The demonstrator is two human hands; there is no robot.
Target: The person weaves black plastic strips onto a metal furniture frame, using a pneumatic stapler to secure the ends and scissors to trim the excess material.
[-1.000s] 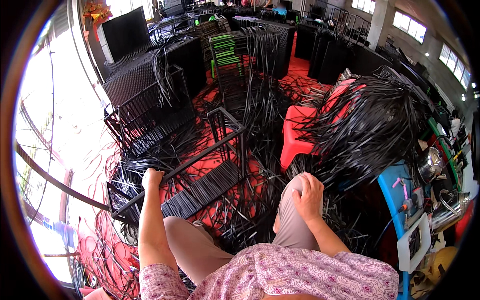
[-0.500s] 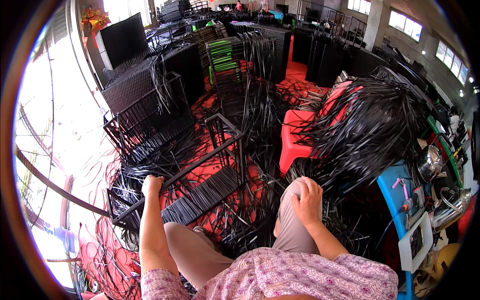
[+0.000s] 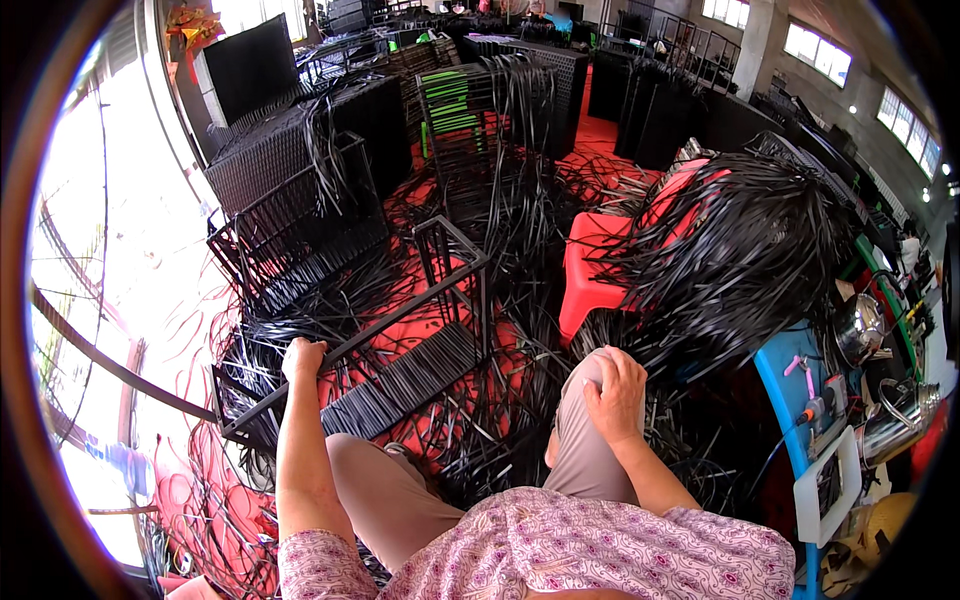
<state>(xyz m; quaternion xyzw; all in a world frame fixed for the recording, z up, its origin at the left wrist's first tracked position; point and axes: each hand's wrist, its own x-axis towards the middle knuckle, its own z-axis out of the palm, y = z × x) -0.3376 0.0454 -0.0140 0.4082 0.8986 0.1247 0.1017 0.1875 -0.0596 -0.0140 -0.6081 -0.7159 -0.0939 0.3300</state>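
My left hand [image 3: 303, 358] is closed on the upper rail of a black metal frame [image 3: 395, 316], at its near left end. The frame lies tilted across the floor, one end near my left arm and the other farther off to the right. Black strips are wound closely side by side along its lower part, forming a woven panel [image 3: 410, 380]. On my bent right knee rests my right hand [image 3: 615, 393], holding nothing, its fingers laid over the kneecap.
A red plastic stool [image 3: 590, 262] stands ahead right beside a big heap of loose black strips [image 3: 740, 250]. Farther off are more black frames [image 3: 300, 235] with strips hanging down. A blue table [image 3: 785, 385] with tools and metal pots is at the right. Strips litter the red floor.
The view has tilted slightly, so the scene sits a little higher. Both hands keep their places, the left on the frame and the right on the knee.
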